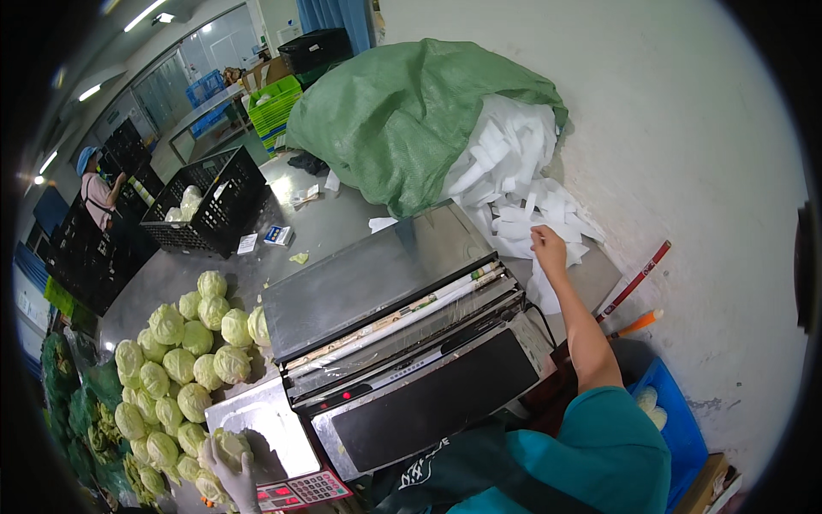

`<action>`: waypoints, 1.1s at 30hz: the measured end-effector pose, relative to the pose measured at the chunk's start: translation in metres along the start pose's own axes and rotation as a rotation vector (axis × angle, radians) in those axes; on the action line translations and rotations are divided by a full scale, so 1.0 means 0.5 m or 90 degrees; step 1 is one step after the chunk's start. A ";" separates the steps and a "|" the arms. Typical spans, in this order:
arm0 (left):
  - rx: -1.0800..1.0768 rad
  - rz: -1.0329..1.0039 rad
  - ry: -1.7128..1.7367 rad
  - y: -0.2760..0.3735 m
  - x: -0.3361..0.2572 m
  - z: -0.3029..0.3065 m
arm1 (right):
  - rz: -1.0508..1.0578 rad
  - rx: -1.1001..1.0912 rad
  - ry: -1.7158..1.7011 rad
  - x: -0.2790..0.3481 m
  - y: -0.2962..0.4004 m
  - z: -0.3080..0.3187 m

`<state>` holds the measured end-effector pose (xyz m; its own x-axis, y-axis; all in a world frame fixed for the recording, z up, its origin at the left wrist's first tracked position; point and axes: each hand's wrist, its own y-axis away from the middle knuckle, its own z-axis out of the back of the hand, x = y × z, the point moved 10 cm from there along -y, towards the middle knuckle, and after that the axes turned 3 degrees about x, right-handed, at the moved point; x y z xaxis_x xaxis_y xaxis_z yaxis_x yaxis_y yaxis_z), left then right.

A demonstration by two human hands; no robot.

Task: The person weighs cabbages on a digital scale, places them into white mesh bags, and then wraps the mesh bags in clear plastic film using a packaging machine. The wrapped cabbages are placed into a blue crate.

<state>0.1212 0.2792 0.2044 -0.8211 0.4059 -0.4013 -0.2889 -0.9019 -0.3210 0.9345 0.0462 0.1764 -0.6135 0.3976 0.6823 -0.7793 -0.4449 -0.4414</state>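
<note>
My left hand, in a pale glove, lies on a green cabbage at the left edge of the metal plate of a digital scale. Many more cabbages are piled just to the left. My bare right hand reaches over a heap of white strips; its fingers are bent, and whether they pinch a strip is unclear. Between my hands stands a film wrapping machine with a roll of film and a dark flat pad.
Behind the machine, a big green woven sack spills the strips against the wall. A black crate holds wrapped produce. A blue bin stands by my right side. A person in a blue hat is at the far left.
</note>
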 end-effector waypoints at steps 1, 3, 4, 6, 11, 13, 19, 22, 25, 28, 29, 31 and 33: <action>-0.007 -0.014 -0.033 -0.005 -0.005 -0.006 | 0.068 0.001 0.083 0.013 -0.006 -0.003; -0.011 -0.027 -0.114 -0.004 -0.048 -0.018 | 0.200 0.026 0.244 0.065 -0.001 -0.061; -0.002 -0.027 -0.139 -0.006 -0.067 -0.024 | 0.203 0.042 0.294 0.071 0.000 -0.090; -0.011 -0.032 -0.158 -0.002 -0.080 -0.019 | 0.218 0.072 0.388 0.075 -0.004 -0.140; 0.000 -0.029 -0.188 -0.015 -0.088 -0.015 | 0.219 0.012 0.443 0.048 -0.064 -0.148; 0.013 -0.029 -0.179 -0.010 -0.066 -0.010 | 0.239 -0.061 0.285 0.062 -0.097 -0.114; -0.003 -0.012 -0.172 -0.007 -0.089 0.009 | -0.002 -0.128 -0.290 -0.003 -0.191 -0.022; -0.026 -0.025 -0.160 -0.011 -0.101 0.015 | 0.039 -0.040 -0.035 0.025 -0.224 0.007; -0.039 -0.029 -0.148 -0.021 -0.103 0.008 | -0.039 -0.111 -0.352 0.028 -0.248 0.114; -0.024 0.002 -0.166 -0.011 -0.098 0.019 | 0.054 -0.167 -0.528 0.147 -0.220 0.192; -0.033 -0.004 -0.173 -0.008 -0.100 0.022 | 0.076 -0.189 -0.545 0.181 -0.207 0.224; -0.054 -0.022 -0.185 -0.009 -0.106 0.031 | 0.105 -0.187 -0.496 0.249 -0.164 0.275; -0.080 -0.039 -0.209 -0.010 -0.130 0.040 | 0.133 -0.167 -0.550 0.315 -0.101 0.291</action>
<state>0.1660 0.2544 0.2491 -0.9245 0.3709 -0.0876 -0.2961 -0.8438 -0.4477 0.8958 0.0144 0.3911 -0.5185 -0.4528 0.7253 -0.7328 -0.2019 -0.6498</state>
